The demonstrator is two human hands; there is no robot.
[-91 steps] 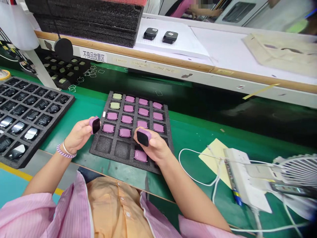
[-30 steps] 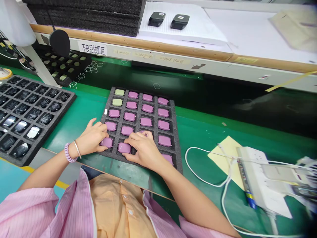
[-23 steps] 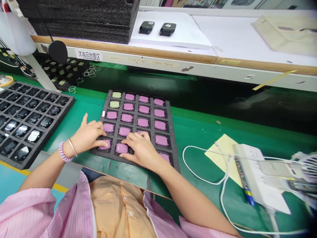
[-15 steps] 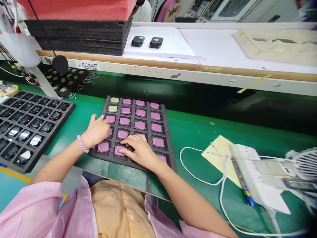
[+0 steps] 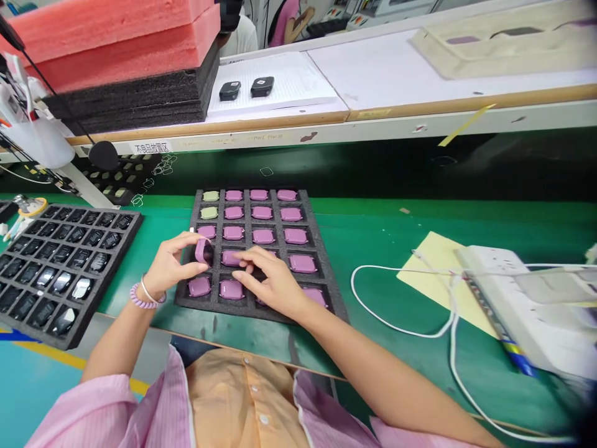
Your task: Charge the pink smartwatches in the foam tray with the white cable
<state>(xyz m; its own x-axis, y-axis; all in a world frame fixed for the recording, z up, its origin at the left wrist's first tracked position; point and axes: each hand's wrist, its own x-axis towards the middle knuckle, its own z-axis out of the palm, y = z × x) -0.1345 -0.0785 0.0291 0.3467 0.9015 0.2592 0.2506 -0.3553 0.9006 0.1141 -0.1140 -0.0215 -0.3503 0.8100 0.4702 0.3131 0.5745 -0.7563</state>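
Purple case now lifted, tilted on edge, pinched between thumb and fingers of left hand over left column of foam tray; half second ago lay lower, under those fingers; right hand half-curled at neighbouring case, cannot tell whether gripping; lower third-column cases partly hidden beneath it; power strip blurred rightward.

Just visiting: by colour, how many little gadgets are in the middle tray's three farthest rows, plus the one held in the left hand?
Light green rounded-square plastic-looking cases in those rows: 2
Purple rounded-square plastic-looking cases in those rows: 10
Purple case with a dark face, in the left hand: 1
Total: 13
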